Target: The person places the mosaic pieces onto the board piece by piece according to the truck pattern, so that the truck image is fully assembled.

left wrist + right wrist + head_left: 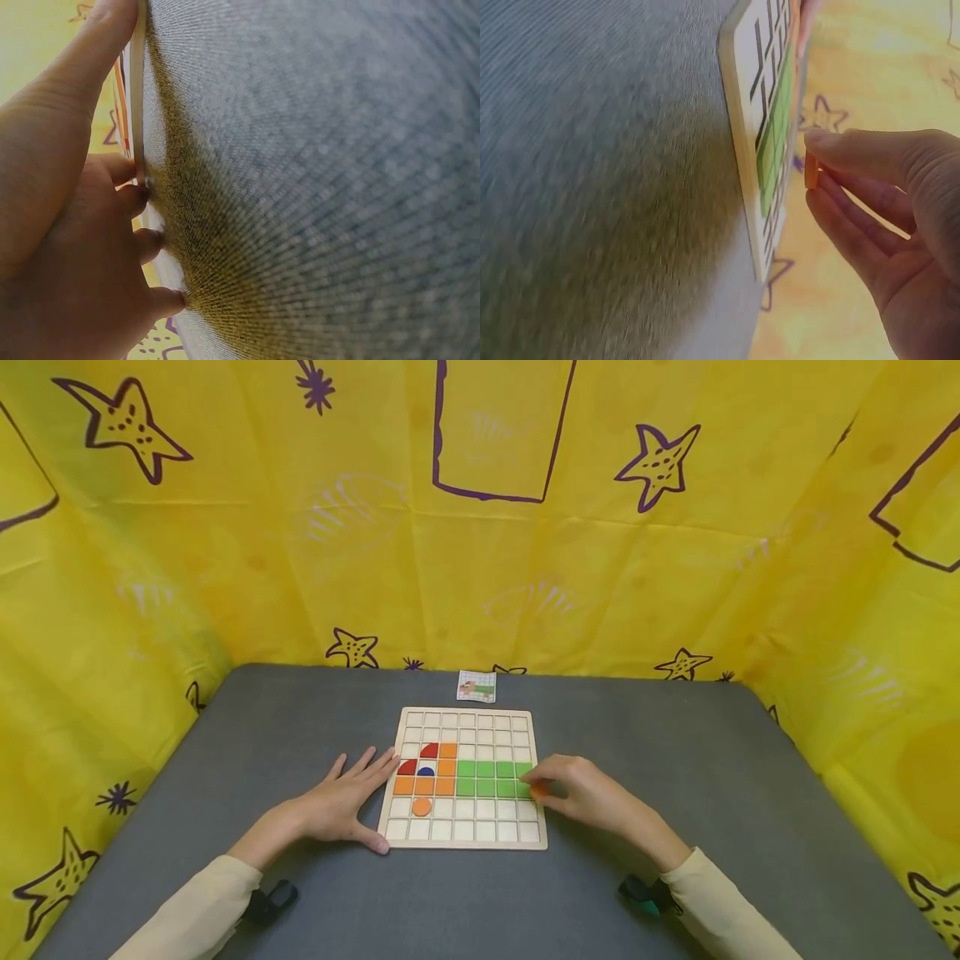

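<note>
A wooden grid board [465, 831] lies flat on the table. Green square tiles [486, 769] fill two rows at its right, and orange square tiles [423, 786] stand left of them. Red quarter-round tiles [429, 751], a blue half-round tile [426, 772] and an orange disc [422, 807] also sit in the grid. With fingers spread, my left hand [337, 802] touches the board's left edge, thumb at the near corner. My right hand [592, 793] pinches an orange piece [811, 171] between thumb and fingers, over the board's right edge; its full shape is partly covered.
Behind the board lies a small picture card [477, 687] with a coloured grid pattern. The grey table [465, 910] is enclosed at the back and sides by a yellow cloth [495, 568] with star drawings. A dark strap [272, 902] is on the left wrist.
</note>
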Tool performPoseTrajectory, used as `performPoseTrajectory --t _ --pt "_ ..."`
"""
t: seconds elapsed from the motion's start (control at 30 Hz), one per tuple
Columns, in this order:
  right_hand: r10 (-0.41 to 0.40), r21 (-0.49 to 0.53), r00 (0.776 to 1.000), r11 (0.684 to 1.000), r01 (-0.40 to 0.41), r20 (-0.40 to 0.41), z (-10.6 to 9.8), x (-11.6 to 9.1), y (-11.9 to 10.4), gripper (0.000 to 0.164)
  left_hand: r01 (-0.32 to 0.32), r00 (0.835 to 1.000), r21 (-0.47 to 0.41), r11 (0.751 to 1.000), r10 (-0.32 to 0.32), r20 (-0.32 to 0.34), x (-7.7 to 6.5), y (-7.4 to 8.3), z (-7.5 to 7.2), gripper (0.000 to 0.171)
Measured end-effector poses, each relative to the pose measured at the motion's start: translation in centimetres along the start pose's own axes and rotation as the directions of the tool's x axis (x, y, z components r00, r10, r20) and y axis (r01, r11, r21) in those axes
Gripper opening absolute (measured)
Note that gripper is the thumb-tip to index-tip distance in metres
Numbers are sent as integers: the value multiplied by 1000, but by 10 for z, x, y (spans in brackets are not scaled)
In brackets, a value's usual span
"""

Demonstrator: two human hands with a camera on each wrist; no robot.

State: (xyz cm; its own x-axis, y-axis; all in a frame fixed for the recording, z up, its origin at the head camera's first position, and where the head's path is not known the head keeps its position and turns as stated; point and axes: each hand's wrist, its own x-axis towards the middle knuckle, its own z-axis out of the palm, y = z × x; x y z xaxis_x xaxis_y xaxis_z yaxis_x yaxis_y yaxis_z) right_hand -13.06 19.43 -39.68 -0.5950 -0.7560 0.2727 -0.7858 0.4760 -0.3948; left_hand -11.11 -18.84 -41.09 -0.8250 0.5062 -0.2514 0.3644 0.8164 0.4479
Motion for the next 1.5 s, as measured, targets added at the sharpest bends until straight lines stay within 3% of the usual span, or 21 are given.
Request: performPoseTrajectory --t 0.27,0.5,0.77,1.5 --pt "-6 73 998 997 2 62 13 8 -6 23 -9 1000 -3 1000 9 -7 -2 -1 5 127" --pt "-18 123 998 992 11 52 17 14 -12 21 0 1000 -7 1000 0 -9 -4 -1 5 127" --pt "-15 114 994 993 2 110 26 20 -15 19 -8 1000 1 1000 8 -9 -4 -2 5 126" --pt "-7 85 993 996 -3 118 29 20 -13 20 3 1000 -1 1000 -3 3 -2 -1 3 125"
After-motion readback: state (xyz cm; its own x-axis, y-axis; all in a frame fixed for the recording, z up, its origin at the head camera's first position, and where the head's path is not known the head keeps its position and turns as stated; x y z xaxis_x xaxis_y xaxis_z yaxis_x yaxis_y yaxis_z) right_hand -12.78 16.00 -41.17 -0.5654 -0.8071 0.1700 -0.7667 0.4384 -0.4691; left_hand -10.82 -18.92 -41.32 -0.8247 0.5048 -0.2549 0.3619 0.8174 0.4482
